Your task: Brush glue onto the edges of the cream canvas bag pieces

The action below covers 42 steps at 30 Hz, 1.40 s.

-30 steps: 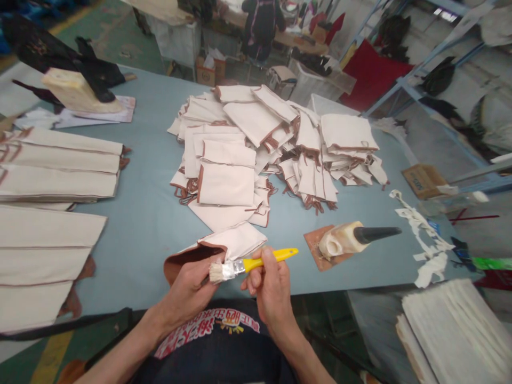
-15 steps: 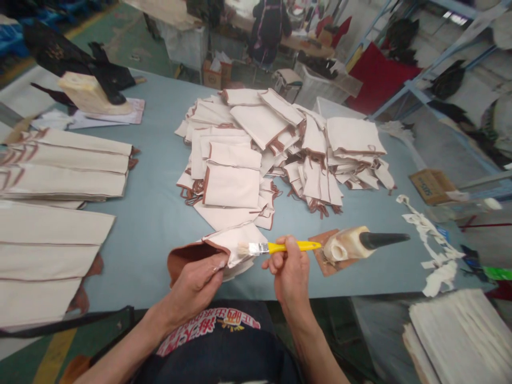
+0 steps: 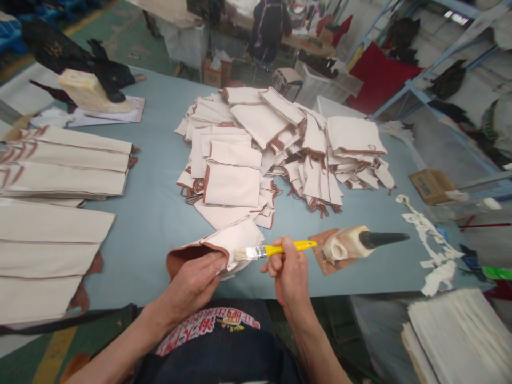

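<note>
Pinched in my left hand [image 3: 198,280] is the edge of a cream fabric pouch [image 3: 244,234] with brown trim, its mouth gaping to show a brown lining. My right hand [image 3: 292,266] is closed around the yellow handle of a flat paintbrush [image 3: 276,249]. The pale bristles lie against the pouch's cream side, just right of my left fingers. To the right of my right hand, a stained cream plastic container [image 3: 347,244] with a dark handle or spout rests on a brown board [image 3: 326,261].
A heap of cream pouches [image 3: 234,184] with brown edging covers the table's middle. Stacks of folded cream pieces [image 3: 68,165] lie on the left. Fabric scraps [image 3: 432,250] and a cardboard box [image 3: 431,185] are at the right. A person [image 3: 269,29] is across the room.
The brush and my right hand have shifted slightly left, bringing the bristles closer to the pouch's trimmed edge. My left hand keeps its hold on the pouch.
</note>
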### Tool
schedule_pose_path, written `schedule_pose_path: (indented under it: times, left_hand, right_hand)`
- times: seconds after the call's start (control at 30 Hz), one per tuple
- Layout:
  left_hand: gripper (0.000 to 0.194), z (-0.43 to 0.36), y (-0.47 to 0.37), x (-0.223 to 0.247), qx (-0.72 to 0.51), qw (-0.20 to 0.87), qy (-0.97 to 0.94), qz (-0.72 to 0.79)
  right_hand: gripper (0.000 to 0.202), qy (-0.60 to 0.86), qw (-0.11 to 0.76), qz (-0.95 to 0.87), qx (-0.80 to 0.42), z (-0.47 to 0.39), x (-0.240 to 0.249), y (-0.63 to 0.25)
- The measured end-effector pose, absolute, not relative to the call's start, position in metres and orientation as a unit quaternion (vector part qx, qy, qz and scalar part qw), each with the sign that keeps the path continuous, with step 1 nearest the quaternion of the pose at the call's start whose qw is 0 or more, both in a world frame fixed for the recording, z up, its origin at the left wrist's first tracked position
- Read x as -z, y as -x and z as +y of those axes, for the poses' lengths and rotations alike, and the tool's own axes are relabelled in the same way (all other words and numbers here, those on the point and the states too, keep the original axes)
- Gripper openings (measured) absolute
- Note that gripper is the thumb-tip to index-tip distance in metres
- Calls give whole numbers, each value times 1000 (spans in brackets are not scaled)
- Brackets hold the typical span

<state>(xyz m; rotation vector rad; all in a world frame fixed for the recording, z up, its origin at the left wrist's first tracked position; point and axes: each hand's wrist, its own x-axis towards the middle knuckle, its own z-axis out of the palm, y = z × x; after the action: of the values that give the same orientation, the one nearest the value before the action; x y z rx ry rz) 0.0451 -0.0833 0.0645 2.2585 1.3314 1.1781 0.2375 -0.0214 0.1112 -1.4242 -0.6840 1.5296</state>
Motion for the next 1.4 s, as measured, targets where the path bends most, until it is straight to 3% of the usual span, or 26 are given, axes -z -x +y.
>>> schedule_pose_path:
  times: [0.4, 0.53, 0.6, 0.67, 0.83, 0.9, 1.03, 1.13, 1.23, 1.4]
  left_hand:
    - [28, -87, -44, -75, -400, 166, -782, 449]
    - [24, -93, -46, -72, -414, 198, -754, 470]
    - [26, -95, -50, -73, -413, 234, -735, 484]
    - [27, -96, -54, -75, -411, 275, -718, 489]
    - [20, -101, -62, -79, -421, 375, -668, 486]
    - [15, -103, -61, -84, -435, 460, -602, 486]
    - [32, -98, -54, -97, -453, 618, -451, 458]
    - [25, -83, -52, -101, -399, 562, -462, 558]
    - [33, -69, -50, -99, -364, 474, -497, 629]
    - [40, -64, -42, -103, -358, 490, -498, 619]
  right_hand:
    - [52, 531, 400, -322, -674, -27, -118, -244]
    - [40, 506, 494, -395, -586, -2, -108, -247]
    - [35, 489, 532, -492, -486, 18, -91, -241]
    - [32, 466, 507, -602, -405, 36, -70, -229]
    - [30, 441, 446, -660, -413, 46, -28, -204]
    - [31, 452, 448, -662, -396, 41, -27, -204]
    - [32, 469, 463, -663, -354, 37, -39, -213]
    - [31, 464, 467, -672, -339, 38, -47, -213]
    - [30, 457, 472, -678, -330, 38, -53, -212]
    - [29, 447, 527, -641, -334, 24, -87, -234]
